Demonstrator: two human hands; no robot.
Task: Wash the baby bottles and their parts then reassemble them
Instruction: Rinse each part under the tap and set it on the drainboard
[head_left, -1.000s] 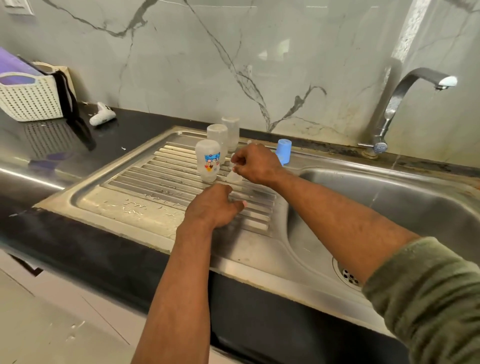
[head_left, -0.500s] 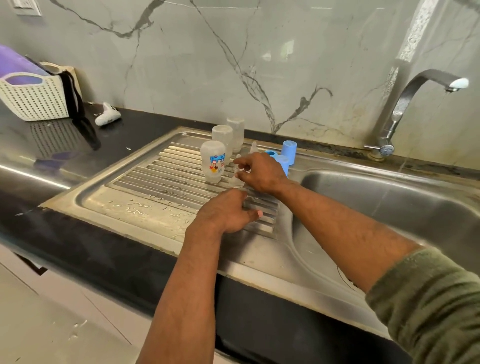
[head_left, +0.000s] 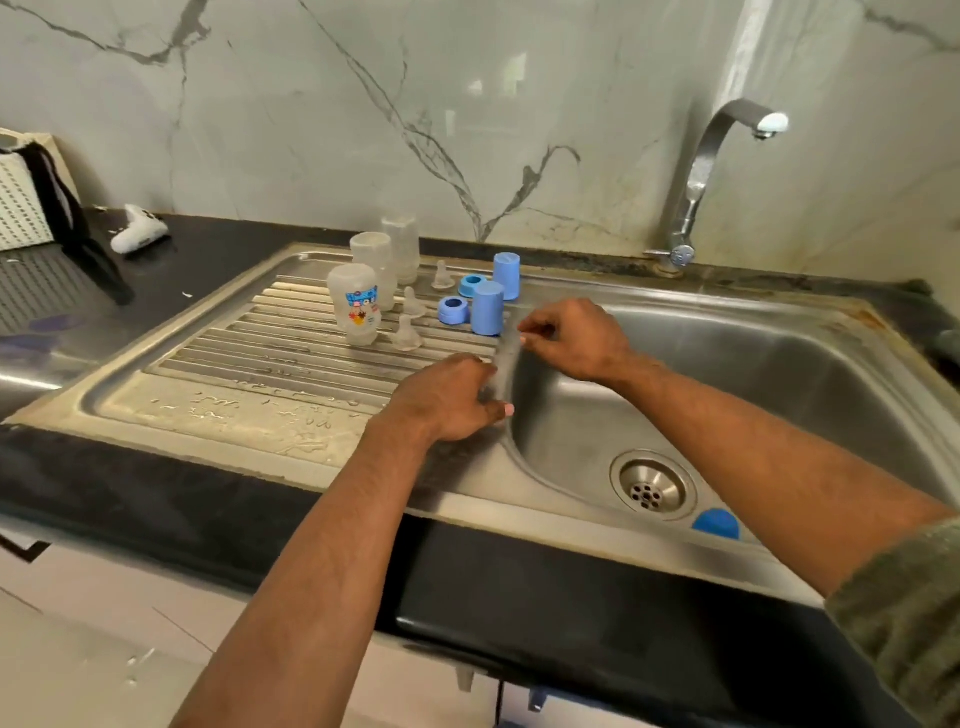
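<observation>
Three clear baby bottles stand upside down on the steel drainboard (head_left: 218, 400): one with a printed label (head_left: 355, 306) and two plain ones (head_left: 373, 259) (head_left: 401, 248) behind it. To their right stand three clear nipples (head_left: 408, 336) (head_left: 414, 304) (head_left: 441, 275), two blue rings (head_left: 453, 310) (head_left: 471, 286) and two blue caps (head_left: 487, 307) (head_left: 506, 275). My left hand (head_left: 447, 400) rests palm down at the drainboard's right edge and holds nothing. Over the basin's left rim, my right hand (head_left: 571, 338) hovers with loosely curled fingers, just right of the blue caps, holding nothing.
The sink basin (head_left: 779, 374) has a drain (head_left: 649, 488) and a blue part (head_left: 716, 522) lying at its front wall. A tap (head_left: 696, 176) rises behind the basin. On the black counter at left stand a white basket (head_left: 21, 208) and a small white object (head_left: 137, 236).
My right hand let go of a clear nipple on the drainboard and drew back right toward the basin. My left hand slid right along the drainboard.
</observation>
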